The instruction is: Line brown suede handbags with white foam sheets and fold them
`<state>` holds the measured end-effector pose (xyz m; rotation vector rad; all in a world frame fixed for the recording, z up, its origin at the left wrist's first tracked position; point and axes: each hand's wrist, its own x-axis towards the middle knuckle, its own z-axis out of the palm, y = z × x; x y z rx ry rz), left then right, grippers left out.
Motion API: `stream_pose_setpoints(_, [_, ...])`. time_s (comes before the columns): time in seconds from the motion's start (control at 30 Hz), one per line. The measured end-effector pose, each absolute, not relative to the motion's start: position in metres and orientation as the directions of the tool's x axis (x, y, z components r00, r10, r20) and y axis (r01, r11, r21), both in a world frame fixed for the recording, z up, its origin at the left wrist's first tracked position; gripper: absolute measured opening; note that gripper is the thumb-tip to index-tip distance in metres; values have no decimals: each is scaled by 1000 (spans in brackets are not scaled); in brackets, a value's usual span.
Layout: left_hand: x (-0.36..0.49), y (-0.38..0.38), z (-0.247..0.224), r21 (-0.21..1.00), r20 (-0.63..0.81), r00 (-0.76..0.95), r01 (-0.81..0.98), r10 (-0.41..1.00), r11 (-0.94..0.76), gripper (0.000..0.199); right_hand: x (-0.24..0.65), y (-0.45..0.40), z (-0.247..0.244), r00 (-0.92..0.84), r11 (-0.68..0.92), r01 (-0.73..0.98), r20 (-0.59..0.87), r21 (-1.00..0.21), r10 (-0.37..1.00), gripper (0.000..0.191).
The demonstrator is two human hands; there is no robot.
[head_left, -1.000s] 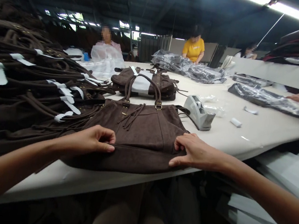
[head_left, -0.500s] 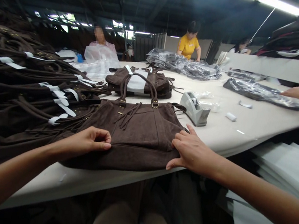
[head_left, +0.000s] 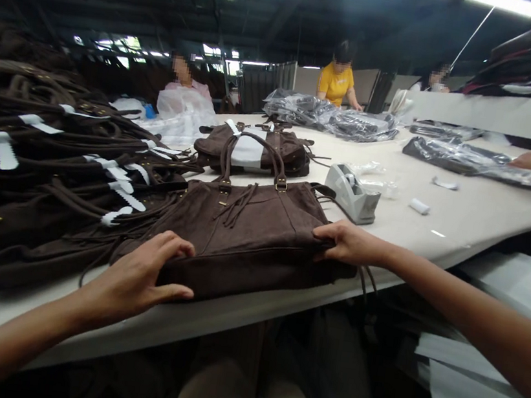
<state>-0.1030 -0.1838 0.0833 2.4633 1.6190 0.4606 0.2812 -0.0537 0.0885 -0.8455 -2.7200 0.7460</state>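
Brown bag [head_left: 252, 223], lying at the near edge of the table [head_left: 484, 208] between the left hand [head_left: 151, 272], thumb and fingers parted at its lower left corner, and the right hand [head_left: 350, 243], clamped on its lower right. Beyond: tape dispenser [head_left: 351, 196], second bag [head_left: 297, 154].

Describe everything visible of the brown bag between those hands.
The dark brown bag looks suede-like, with seams, a looped handle on brass-coloured fittings and thin ties across its front. It lies front up on the pale table, handle pointing away, base nearest. The right hand grips its lower right; the left hand, thumb spread, is at its lower left.
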Motion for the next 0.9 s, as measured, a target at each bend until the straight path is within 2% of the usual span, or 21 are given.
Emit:
stream_pose_setpoints(0.07, [-99, -190, 77, 253, 180, 384, 872, 906, -419, 39, 282, -45, 87, -837, 717, 439, 45, -541, 546, 35])
stream_pose_setpoints(0.2, [-84, -190, 73, 242, 238, 372, 872, 897, -425, 6, 281, -43, 91, -839, 789, 412, 147, -455, 523, 34])
stream_pose_setpoints(0.3, [-80, -169, 85, 347, 208, 293, 870, 933, -350, 1, 283, -43, 97, -831, 811, 458, 147, -365, 536, 25])
stream_pose_setpoints(0.4, [-85, -138, 95, 464, 109, 272, 837, 956, -290, 10, 283, -41, 97, -831, 826, 513, 106, -231, 546, 17])
stream_pose_setpoints(0.43, [-87, -130, 96, 450, 103, 283, 842, 954, -298, 9, 282, -40, 96, -819, 822, 542, 110, -176, 563, 14])
stream_pose_setpoints(0.5, [-90, -120, 90, 331, 148, 330, 872, 932, -361, 4, 277, -42, 91, -769, 784, 615, 154, -83, 620, 3])
stream_pose_setpoints(0.6, [-92, -125, 70, 94, 232, 471, 860, 851, -501, 11, 264, -51, 83, -679, 709, 706, 299, 12, 671, 49])
stream_pose_setpoints(0.67, [-91, -131, 60, 6, 261, 533, 833, 805, -553, 17, 253, -59, 79, -659, 683, 726, 373, 88, 653, 71])
stream_pose_setpoints(0.7, [-92, -134, 58, -12, 266, 538, 831, 799, -556, 17, 249, -61, 77, -666, 681, 723, 381, 119, 641, 72])
stream_pose_setpoints(0.77, [-94, -136, 62, 8, 254, 504, 852, 825, -523, 16, 244, -61, 74, -691, 697, 705, 340, 127, 638, 58])
stream_pose_setpoints(0.83, [-102, -137, 76, 44, 209, 450, 883, 868, -468, 21, 243, -55, 71, -713, 724, 686, 260, 68, 651, 42])
stream_pose_setpoints(0.9, [-114, -139, 92, 50, 148, 427, 897, 892, -438, 31, 244, -45, 69, -726, 742, 670, 185, -28, 662, 35])
